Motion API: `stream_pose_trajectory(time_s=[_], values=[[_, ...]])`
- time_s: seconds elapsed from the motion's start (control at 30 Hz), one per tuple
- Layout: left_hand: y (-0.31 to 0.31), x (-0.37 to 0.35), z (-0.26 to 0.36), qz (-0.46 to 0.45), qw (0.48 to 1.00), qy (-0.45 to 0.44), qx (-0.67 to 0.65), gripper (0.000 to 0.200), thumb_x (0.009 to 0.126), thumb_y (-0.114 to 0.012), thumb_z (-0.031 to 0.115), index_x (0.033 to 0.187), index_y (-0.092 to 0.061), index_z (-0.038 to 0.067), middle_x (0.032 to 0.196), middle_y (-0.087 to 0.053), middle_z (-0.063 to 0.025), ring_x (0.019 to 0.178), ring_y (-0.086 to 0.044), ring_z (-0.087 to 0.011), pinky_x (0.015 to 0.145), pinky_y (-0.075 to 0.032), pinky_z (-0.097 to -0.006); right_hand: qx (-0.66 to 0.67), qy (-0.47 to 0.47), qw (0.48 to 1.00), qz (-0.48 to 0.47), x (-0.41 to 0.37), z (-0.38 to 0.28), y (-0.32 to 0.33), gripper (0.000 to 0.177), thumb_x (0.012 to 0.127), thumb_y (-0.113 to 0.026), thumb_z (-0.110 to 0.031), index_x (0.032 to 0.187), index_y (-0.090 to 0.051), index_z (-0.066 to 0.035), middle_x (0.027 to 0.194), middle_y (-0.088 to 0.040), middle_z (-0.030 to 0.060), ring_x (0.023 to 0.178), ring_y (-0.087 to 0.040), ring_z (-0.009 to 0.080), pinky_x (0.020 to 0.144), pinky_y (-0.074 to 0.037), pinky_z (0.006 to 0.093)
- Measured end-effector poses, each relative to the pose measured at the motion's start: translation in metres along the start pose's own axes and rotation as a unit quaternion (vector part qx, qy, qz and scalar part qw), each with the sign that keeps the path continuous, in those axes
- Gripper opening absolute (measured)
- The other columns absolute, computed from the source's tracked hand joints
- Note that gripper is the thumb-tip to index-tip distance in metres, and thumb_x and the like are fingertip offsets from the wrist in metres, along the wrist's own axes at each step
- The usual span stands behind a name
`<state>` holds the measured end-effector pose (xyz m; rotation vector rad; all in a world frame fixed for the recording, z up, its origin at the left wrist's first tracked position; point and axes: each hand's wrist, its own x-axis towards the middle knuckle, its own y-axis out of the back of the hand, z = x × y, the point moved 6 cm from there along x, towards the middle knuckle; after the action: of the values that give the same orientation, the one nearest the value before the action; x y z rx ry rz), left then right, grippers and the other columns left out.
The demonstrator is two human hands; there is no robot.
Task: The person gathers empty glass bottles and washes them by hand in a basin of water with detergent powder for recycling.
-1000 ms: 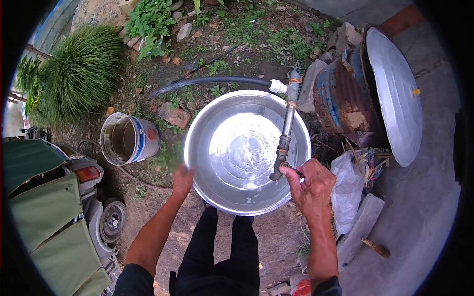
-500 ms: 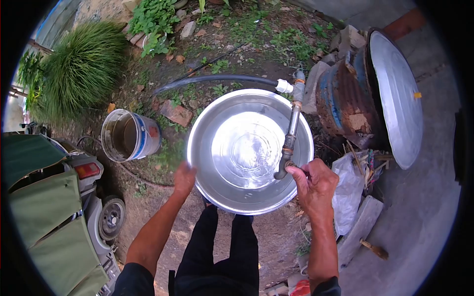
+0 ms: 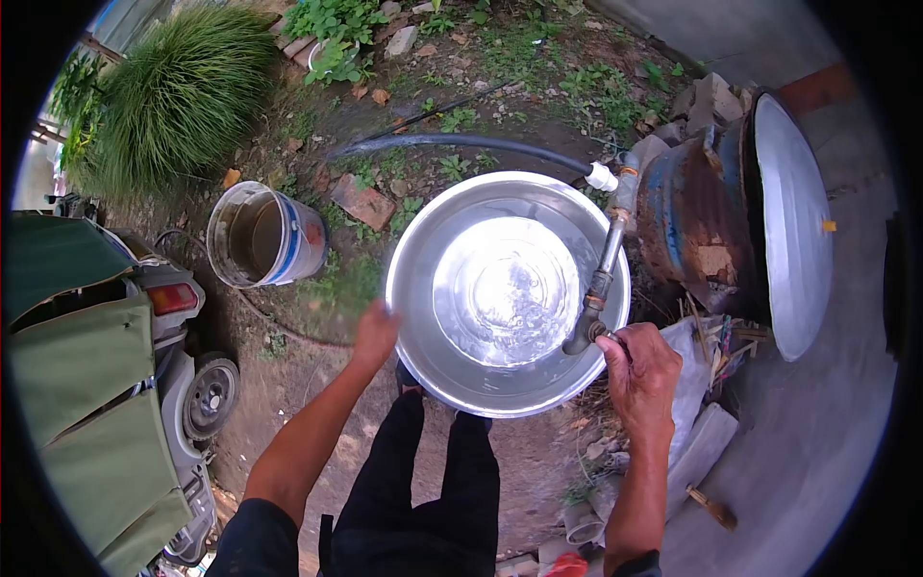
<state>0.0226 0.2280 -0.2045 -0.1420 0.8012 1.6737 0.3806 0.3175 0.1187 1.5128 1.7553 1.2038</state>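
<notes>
Basin (image 3: 411, 288): standing upright just in front of the legs (image 3: 385, 471), opening upward, shining silver along rim and wall
Water (image 3: 505, 288): covering the basin's floor, rippling and glaring brightly toward the middle
Tap (image 3: 583, 337): hanging over the basin's right side, curving downward, ending inside the rim line
Right hand (image 3: 646, 375): clamping onto the tap with thumb and bent fingers together, at the basin's near right rim
Left hand (image 3: 375, 337): reaching to the basin's left rim, blurring at the fingertips; cannot tell the state of the grip, or touching from just beside
Metal pipe (image 3: 609, 255): running from beyond the basin's far right rim, crossing above it to the tap
White fitting (image 3: 602, 177): joining pipe and hose just outside the basin's far right rim
Black hose (image 3: 481, 141): trailing leftward over soil (image 3: 288, 385) beyond the basin's far rim
Bucket (image 3: 312, 240): sitting left of the basin, well apart, bearing a blue band
Brick (image 3: 362, 202): lying between basin and bucket
Rusty drum (image 3: 707, 216): standing near, right of the basin, showing blue patches
Lid (image 3: 793, 231): resting on the drum, on the side farther from the basin
Vehicle (image 3: 101, 394): standing well left of the basin, wearing a green cover
</notes>
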Motion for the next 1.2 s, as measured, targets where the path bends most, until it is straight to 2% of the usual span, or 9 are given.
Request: stream_pose_trajectory(time_s=[0.27, 0.33, 0.47, 0.53, 0.77, 0.83, 0.97, 1.03, 1.2], values=[[0.0, 0.001, 0.006, 0.004, 0.999, -0.015, -0.05, 0.023, 0.087, -0.06, 0.018, 0.093, -0.057, -0.004, 0.077, -0.059, -0.015, 0.072, -0.054, -0.0201, 0.069, -0.046, -0.0383, -0.021, 0.009, 1.0, -0.001, 0.002, -0.001, -0.001, 0.023, 0.079, -0.077, -0.014, 0.078, -0.059, -0.001, 0.071, -0.06, 0.0113, 0.059, -0.059, 0.0288, 0.052, -0.046, 0.0387], [-0.003, 0.002, 0.003, -0.031, 0.999, 0.025, -0.017, 0.026, 0.088, -0.058, 0.012, 0.106, -0.057, -0.006, 0.09, -0.066, -0.0135, 0.079, -0.062, -0.0181, 0.073, -0.049, -0.0327, -0.023, 0.009, 1.0, 0.001, 0.002, -0.002, -0.002, 0.023, 0.079, -0.077, -0.014, 0.077, -0.059, -0.001, 0.07, -0.059, 0.0113, 0.059, -0.059, 0.029, 0.052, -0.045, 0.0386], [-0.003, 0.002, 0.007, -0.024, 1.0, 0.008, -0.004, 0.026, 0.089, -0.058, 0.012, 0.108, -0.057, -0.006, 0.091, -0.066, -0.0139, 0.08, -0.062, -0.0182, 0.073, -0.049, -0.0326, -0.025, 0.007, 1.0, 0.012, 0.003, -0.002, -0.002, 0.024, 0.079, -0.077, -0.014, 0.073, -0.058, -0.001, 0.067, -0.057, 0.0108, 0.056, -0.057, 0.029, 0.05, -0.044, 0.0386], [-0.002, 0.003, 0.011, 0.016, 0.999, -0.022, -0.03, 0.027, 0.088, -0.06, 0.02, 0.099, -0.058, -0.005, 0.087, -0.064, -0.0241, 0.078, -0.063, -0.034, 0.074, -0.049, -0.0427, -0.028, 0.011, 0.999, 0.011, 0.003, -0.002, -0.001, 0.025, 0.079, -0.077, -0.014, 0.072, -0.057, -0.002, 0.065, -0.056, 0.0107, 0.055, -0.056, 0.0289, 0.049, -0.043, 0.0386], [0.001, 0.001, 0.014, 0.004, 0.999, -0.031, -0.007, 0.03, 0.091, -0.057, 0.022, 0.102, -0.057, -0.005, 0.09, -0.063, -0.0266, 0.083, -0.063, -0.0372, 0.077, -0.049, -0.0434, -0.065, 0.048, 0.997, 0.015, 0.006, -0.006, -0.001, 0.03, 0.079, -0.077, -0.016, 0.066, -0.053, -0.003, 0.061, -0.051, 0.0098, 0.053, -0.053, 0.0287, 0.047, -0.04, 0.0388], [0.0, 0.002, 0.01, -0.001, 0.999, -0.021, 0.025, 0.024, 0.091, -0.058, 0.013, 0.109, -0.059, -0.003, 0.089, -0.067, -0.0129, 0.079, -0.063, -0.0188, 0.074, -0.05, -0.0336, -0.069, 0.053, 0.996, 0.019, 0.006, -0.006, -0.003, 0.032, 0.079, -0.077, -0.017, 0.065, -0.052, -0.004, 0.06, -0.05, 0.0098, 0.053, -0.053, 0.0288, 0.047, -0.04, 0.039], [0.0, 0.001, 0.012, 0.01, 1.0, -0.021, 0.015, 0.024, 0.091, -0.059, 0.014, 0.109, -0.059, -0.003, 0.088, -0.067, -0.013, 0.078, -0.063, -0.0185, 0.073, -0.05, -0.0336, -0.076, 0.058, 0.995, 0.025, 0.003, -0.003, -0.006, 0.034, 0.08, -0.076, -0.018, 0.063, -0.05, -0.004, 0.06, -0.049, 0.0106, 0.051, -0.051, 0.0295, 0.047, -0.039, 0.04], [0.003, -0.002, 0.019, -0.003, 0.999, -0.002, 0.051, 0.026, 0.091, -0.059, 0.016, 0.108, -0.059, -0.003, 0.086, -0.066, -0.0127, 0.077, -0.062, -0.0179, 0.073, -0.049, -0.0334, -0.082, 0.06, 0.994, 0.032, 0.003, -0.003, -0.005, 0.034, 0.079, -0.076, -0.017, 0.063, -0.049, -0.005, 0.059, -0.049, 0.0109, 0.051, -0.05, 0.0297, 0.047, -0.039, 0.0403], [0.002, 0.001, 0.013, 0.0, 0.999, -0.031, 0.038, 0.025, 0.091, -0.059, 0.017, 0.105, -0.059, -0.004, 0.085, -0.065, -0.0118, 0.076, -0.061, -0.0176, 0.073, -0.049, -0.0337, -0.075, 0.052, 0.995, 0.026, 0.004, -0.004, -0.006, 0.034, 0.078, -0.077, -0.015, 0.062, -0.049, -0.005, 0.059, -0.048, 0.0111, 0.05, -0.05, 0.0296, 0.046, -0.038, 0.0404]])
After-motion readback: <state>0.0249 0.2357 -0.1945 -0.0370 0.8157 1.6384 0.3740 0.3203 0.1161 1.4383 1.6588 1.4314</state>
